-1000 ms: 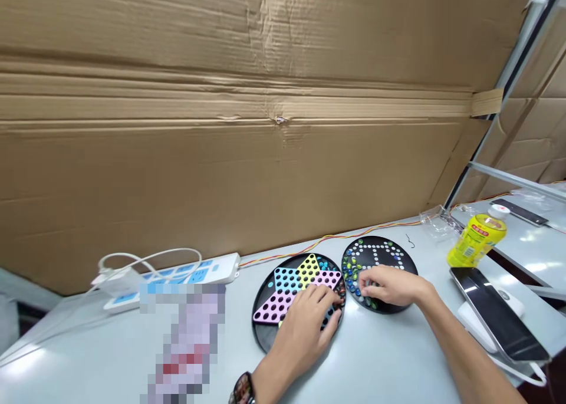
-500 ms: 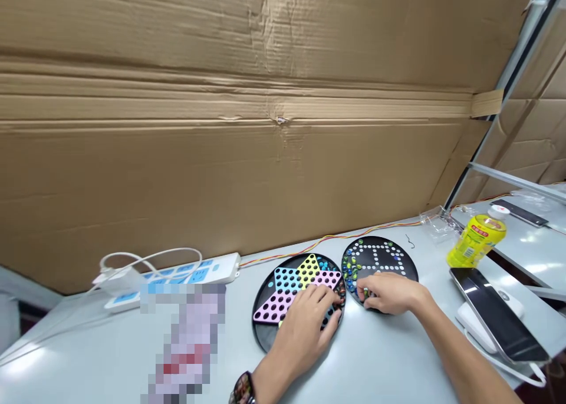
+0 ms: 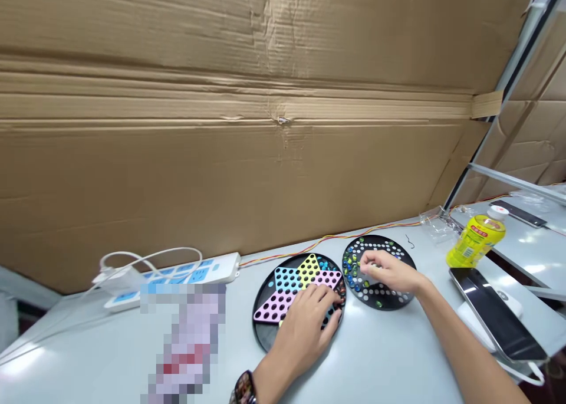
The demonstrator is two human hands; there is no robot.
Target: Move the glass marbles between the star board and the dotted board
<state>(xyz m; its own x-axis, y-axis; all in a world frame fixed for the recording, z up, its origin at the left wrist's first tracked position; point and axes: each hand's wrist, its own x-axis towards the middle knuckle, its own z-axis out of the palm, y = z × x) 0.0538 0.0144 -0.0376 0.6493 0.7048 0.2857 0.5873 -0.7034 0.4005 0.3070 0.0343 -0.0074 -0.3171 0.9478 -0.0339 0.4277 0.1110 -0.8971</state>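
Note:
A round black Chinese checkers board (image 3: pixel 264 331) with a coloured star of holes lies on the table. Across its right part rests my left hand (image 3: pixel 309 315), fingers stretched out and holding nothing I can see. Blue and reddish marbles (image 3: pixel 325 265) sit along the board's right rim, partly hidden by that hand. Beside it is a second round black board (image 3: pixel 375 295) with white dots. Glass marbles (image 3: pixel 352 266) gather on its left side. Over this board my right hand (image 3: pixel 387 269) hovers, its fingertips pinched together; what they hold, if anything, is hidden.
A white power strip (image 3: pixel 227 269) with cables is at the left, near a pixelated item (image 3: pixel 190 339). To the right stand a yellow bottle (image 3: pixel 475 239) and a black phone (image 3: pixel 495 312) propped on a white device. A cardboard wall (image 3: pixel 221 174) rises behind.
My right hand has lifted from the near-left edge of the dotted board and moved up and away from me over its middle. My left hand stays in place.

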